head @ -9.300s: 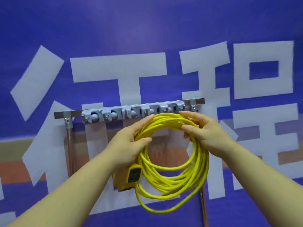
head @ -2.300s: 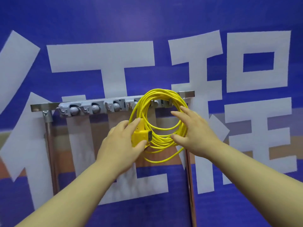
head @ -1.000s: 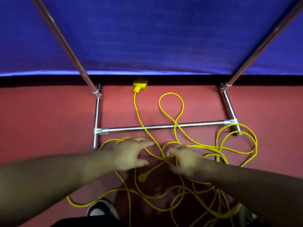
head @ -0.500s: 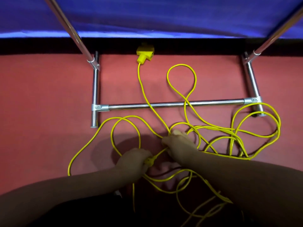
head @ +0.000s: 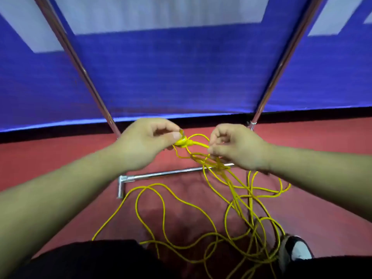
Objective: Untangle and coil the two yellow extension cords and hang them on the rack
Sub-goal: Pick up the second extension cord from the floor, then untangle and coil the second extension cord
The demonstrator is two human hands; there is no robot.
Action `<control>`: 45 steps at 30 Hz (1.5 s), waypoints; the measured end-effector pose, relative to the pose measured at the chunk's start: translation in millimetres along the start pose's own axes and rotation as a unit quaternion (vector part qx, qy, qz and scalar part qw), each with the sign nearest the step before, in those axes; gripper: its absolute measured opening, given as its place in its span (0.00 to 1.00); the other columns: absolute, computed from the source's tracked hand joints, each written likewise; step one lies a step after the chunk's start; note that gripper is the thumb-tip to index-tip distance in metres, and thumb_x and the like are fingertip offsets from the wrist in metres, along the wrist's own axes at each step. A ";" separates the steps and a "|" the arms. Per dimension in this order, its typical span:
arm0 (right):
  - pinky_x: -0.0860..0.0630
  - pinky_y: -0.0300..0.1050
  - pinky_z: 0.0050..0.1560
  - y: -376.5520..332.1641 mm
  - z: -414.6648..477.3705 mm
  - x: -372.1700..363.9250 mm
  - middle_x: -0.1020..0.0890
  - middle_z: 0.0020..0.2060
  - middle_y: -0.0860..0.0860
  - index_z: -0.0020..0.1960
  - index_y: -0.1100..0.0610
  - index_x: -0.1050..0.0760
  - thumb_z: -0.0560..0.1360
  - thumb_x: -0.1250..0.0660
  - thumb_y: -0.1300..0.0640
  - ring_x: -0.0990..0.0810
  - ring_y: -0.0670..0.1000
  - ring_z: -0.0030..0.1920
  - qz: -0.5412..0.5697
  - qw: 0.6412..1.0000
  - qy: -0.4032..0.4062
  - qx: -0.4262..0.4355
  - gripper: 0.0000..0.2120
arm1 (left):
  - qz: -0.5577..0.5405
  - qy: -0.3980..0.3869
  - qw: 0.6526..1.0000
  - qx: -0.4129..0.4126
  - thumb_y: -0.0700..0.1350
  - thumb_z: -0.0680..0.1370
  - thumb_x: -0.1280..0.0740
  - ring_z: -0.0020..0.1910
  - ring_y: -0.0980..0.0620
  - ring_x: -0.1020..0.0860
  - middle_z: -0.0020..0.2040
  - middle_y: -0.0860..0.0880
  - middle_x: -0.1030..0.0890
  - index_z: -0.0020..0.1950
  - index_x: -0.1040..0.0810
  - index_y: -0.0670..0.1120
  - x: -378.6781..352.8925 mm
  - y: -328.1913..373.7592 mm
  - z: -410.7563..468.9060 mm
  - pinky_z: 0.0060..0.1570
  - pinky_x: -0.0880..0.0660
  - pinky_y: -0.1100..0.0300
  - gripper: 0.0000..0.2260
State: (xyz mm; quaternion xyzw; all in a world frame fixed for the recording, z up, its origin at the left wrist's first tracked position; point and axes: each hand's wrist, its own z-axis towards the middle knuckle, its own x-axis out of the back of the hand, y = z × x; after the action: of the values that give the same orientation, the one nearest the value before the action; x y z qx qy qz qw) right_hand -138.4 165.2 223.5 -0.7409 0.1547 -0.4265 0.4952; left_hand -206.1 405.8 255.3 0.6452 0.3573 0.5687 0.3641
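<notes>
Lifted off the floor since half a second ago, the plug is pinched in the left hand, the right hand pinching the cord just beside it, the rest lying tangled on the floor over the rack base, so untangling has barely begun.

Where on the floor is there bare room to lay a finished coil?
Bare red floor lies left of the rack's left foot, up to the blue backdrop, and again right of the right upright. From the crossbar toward the shoe, the loose yellow cord crowds everything.
</notes>
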 end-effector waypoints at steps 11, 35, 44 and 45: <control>0.18 0.50 0.45 -137.9 -134.4 88.9 0.15 0.37 0.54 0.49 0.59 0.19 0.75 0.27 0.65 0.16 0.52 0.40 0.108 0.974 0.174 0.093 0.04 | -0.143 0.138 0.973 -0.116 0.46 0.83 0.38 0.42 0.52 0.18 0.45 0.51 0.13 0.50 0.19 0.51 -17.7 202.3 -78.8 0.43 0.24 0.57 0.08; 0.18 0.46 0.38 -143.0 -135.5 75.0 0.16 0.44 0.55 0.56 0.59 0.22 0.77 0.29 0.63 0.13 0.52 0.43 0.401 0.885 0.235 0.013 0.09 | -0.036 -0.001 0.999 -0.031 0.42 0.78 0.28 0.44 0.62 0.20 0.48 0.51 0.14 0.54 0.15 0.50 -92.0 146.7 -75.3 0.50 0.25 0.67 0.06; 0.17 0.48 0.51 -130.9 -123.9 62.8 0.13 0.46 0.52 0.53 0.53 0.18 0.76 0.28 0.55 0.13 0.50 0.46 0.204 0.960 0.191 -0.027 0.06 | -0.068 0.108 0.989 -0.069 0.39 0.79 0.31 0.38 0.50 0.16 0.38 0.47 0.14 0.46 0.16 0.48 -67.0 152.2 -72.8 0.47 0.20 0.55 0.06; 0.17 0.46 0.49 -130.4 -125.2 60.5 0.13 0.45 0.52 0.52 0.53 0.18 0.75 0.27 0.55 0.13 0.49 0.46 0.171 0.969 0.176 -0.025 0.06 | -0.103 0.128 0.984 -0.065 0.37 0.79 0.32 0.37 0.52 0.16 0.38 0.47 0.14 0.47 0.16 0.47 -62.7 154.6 -73.5 0.44 0.20 0.57 0.07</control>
State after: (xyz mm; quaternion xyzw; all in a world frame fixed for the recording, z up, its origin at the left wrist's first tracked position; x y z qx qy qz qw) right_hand -226.3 110.6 383.7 -0.6287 0.3749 -0.4553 0.5068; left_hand -278.1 281.5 367.5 0.5017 0.4272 0.6285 0.4132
